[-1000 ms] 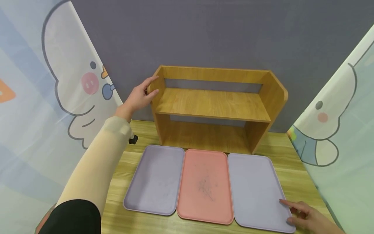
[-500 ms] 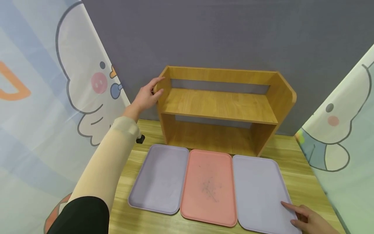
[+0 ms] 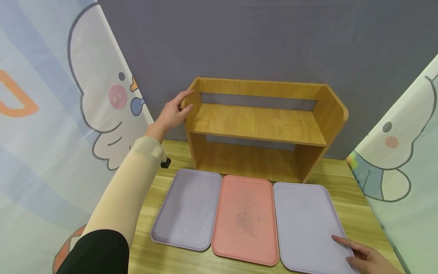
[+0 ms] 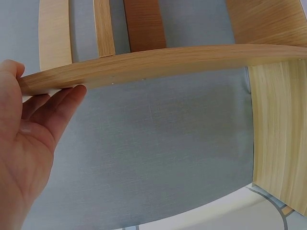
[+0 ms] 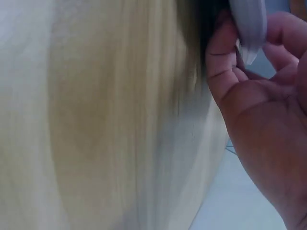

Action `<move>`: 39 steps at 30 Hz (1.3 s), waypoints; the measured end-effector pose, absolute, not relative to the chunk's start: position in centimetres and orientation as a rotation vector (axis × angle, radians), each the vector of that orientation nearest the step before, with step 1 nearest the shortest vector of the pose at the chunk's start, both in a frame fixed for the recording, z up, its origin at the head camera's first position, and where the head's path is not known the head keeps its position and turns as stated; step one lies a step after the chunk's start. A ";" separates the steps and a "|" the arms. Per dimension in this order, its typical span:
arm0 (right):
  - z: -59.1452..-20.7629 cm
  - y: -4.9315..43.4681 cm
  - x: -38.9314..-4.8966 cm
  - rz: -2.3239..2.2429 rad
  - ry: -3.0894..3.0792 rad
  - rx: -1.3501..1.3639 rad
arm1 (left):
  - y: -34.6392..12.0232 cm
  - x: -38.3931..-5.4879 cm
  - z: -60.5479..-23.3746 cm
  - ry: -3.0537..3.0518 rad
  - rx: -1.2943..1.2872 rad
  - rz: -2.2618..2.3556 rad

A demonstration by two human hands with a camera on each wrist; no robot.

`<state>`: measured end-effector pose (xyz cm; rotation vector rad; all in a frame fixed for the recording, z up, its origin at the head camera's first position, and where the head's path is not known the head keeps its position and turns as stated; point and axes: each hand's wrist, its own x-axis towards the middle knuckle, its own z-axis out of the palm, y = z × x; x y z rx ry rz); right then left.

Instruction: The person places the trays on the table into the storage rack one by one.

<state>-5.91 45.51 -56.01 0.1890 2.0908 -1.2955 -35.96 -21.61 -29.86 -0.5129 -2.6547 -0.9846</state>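
A two-tier wooden desk shelf point(image 3: 256, 121) stands against the grey backdrop. My left hand point(image 3: 172, 114) grips the front edge of its left side panel, thumb on the inner face. The left wrist view has the fingers of my left hand point(image 4: 29, 124) against the panel's outer face point(image 4: 158, 67). At the lower right, my right hand point(image 3: 367, 257) pinches the right rim of a pale lilac tray point(image 3: 309, 224), forefinger stretched over its surface. In the right wrist view that tray's rim point(image 5: 250, 24) sits between the thumb and fingers of my right hand point(image 5: 268, 110).
A salmon-pink tray point(image 3: 244, 220) lies left of the lilac one, with a darker purple tray point(image 3: 188, 209) beyond it. All lie on a wood-grain table point(image 3: 352, 201) in front of the shelf. Cartoon-printed curtains point(image 3: 51, 125) flank both sides.
The head view has swung slightly left, so the scene appears further right. My right forefinger reaches a little further over the lilac tray. My left hand keeps its grip on the shelf.
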 end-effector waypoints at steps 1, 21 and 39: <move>-56.1 45.6 -5.9 -1.290 2.095 0.197 | -21.6 -36.0 -29.8 -2.656 -0.512 -0.981; -57.2 48.1 -5.6 -1.440 1.915 0.076 | -21.5 -35.9 -30.0 -2.668 -0.489 -0.978; -51.7 43.7 -4.5 -1.471 1.995 0.202 | -21.5 -36.1 -29.8 -2.658 -0.494 -0.954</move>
